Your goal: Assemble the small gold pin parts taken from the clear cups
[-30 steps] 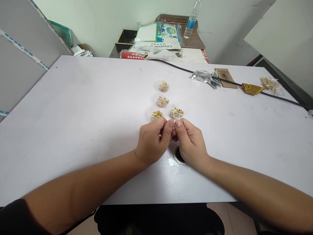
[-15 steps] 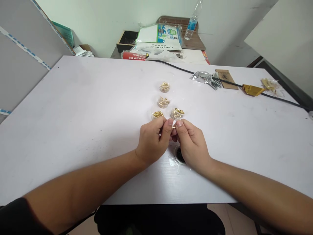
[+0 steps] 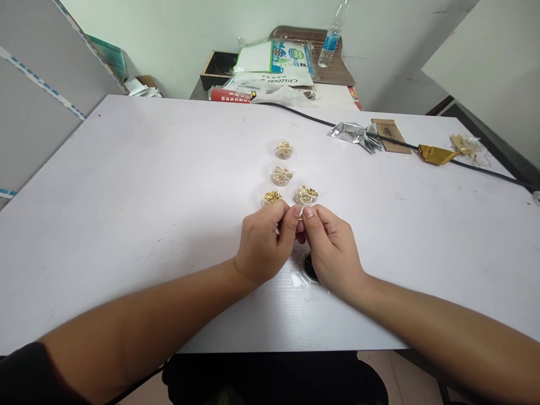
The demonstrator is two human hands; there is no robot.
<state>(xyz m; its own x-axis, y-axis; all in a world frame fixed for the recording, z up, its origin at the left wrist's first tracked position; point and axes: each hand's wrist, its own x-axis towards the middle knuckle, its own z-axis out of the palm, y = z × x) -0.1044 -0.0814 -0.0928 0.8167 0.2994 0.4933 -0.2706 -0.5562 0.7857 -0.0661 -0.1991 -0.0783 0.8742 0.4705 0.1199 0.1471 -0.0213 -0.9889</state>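
My left hand [image 3: 262,243] and my right hand [image 3: 331,251] meet over the white table [image 3: 135,191], fingertips pinching a tiny gold pin [image 3: 301,213] between them. Several small heaps of gold metal pins sit just ahead of my fingers, in clear plastic: one [image 3: 284,149], another [image 3: 282,175], a third [image 3: 271,197] and a fourth [image 3: 306,195]. The nearest two almost touch my fingertips. Below my hands lies a round cable grommet hole [image 3: 310,267], partly hidden by my right hand.
A black cable [image 3: 379,135] crosses the far right of the table, past crumpled silver foil [image 3: 354,133], a brown card [image 3: 390,135] and a gold wrapper [image 3: 436,154]. Behind the table stand a plastic water bottle [image 3: 331,42] and packaging on a second surface.
My fingertips have shifted slightly, and the small gold pin now shows more clearly between them. The heaps have not moved, and the camera view has shifted only a little.
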